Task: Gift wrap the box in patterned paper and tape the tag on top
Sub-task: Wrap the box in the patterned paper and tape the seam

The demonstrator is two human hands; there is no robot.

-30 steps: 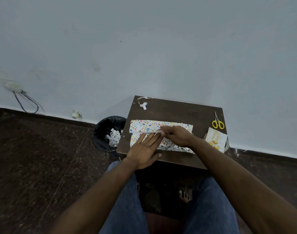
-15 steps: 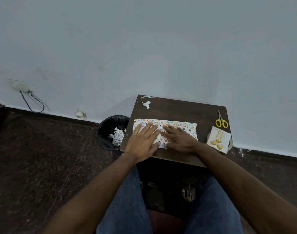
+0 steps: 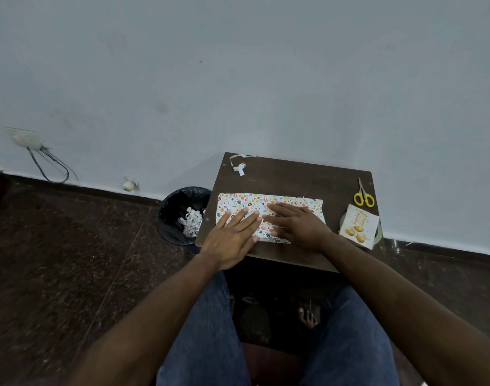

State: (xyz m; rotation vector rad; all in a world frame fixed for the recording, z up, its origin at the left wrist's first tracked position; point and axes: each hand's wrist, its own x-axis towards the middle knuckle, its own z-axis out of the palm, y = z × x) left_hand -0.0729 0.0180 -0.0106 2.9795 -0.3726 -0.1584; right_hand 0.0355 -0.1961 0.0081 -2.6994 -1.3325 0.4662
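The box (image 3: pixel 268 210) is flat and long, covered in white paper printed with small coloured shapes — it lies across the middle of the dark table (image 3: pixel 299 176). Both hands rest flat on top of it, fingers straight and spread: the left hand (image 3: pixel 232 235) on its near-left part, the right hand (image 3: pixel 296 222) just beside it. The tag (image 3: pixel 358 225) lies well apart at the table's right edge, below the scissors (image 3: pixel 363 197).
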